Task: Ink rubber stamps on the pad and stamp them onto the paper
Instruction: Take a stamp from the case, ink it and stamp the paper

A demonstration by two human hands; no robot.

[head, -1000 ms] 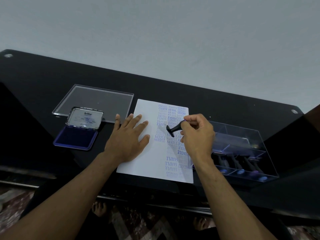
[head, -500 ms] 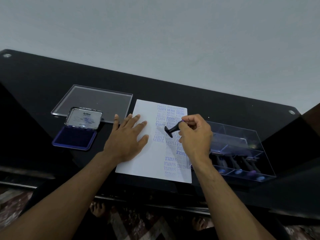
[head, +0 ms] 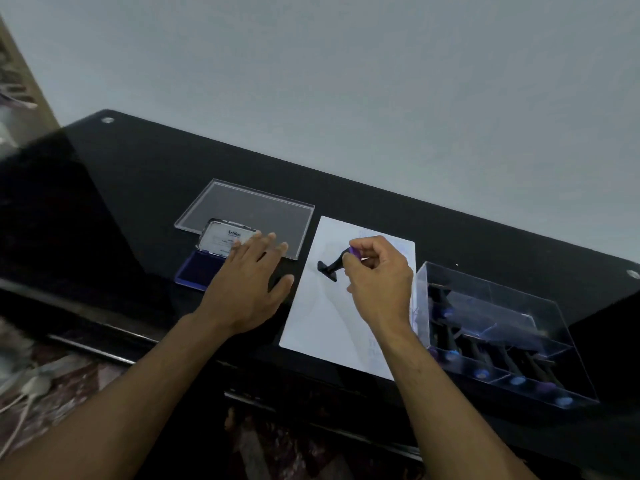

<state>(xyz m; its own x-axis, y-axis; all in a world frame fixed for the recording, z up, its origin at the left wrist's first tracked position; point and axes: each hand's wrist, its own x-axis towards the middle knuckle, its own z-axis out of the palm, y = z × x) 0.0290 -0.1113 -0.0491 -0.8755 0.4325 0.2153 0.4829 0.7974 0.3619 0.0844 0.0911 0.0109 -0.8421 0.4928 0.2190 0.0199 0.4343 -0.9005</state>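
The right hand (head: pixel 379 284) pinches the stamp (head: pixel 330 266) by its handle, tilted over the upper middle of the paper (head: pixel 322 327). The left hand (head: pixel 247 287) is flat and released, off the paper, partly over the ink pad (head: pixel 199 271) toward the worktop's (head: pixel 138 188) left edge. With nothing holding the paper, it could slide and smear a print.

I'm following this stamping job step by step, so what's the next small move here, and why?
Probably carry the stamp left to the open ink pad and press it in. The right hand holds the stamp tilted above the paper, and the left hand is off the sheet, open by the pad.
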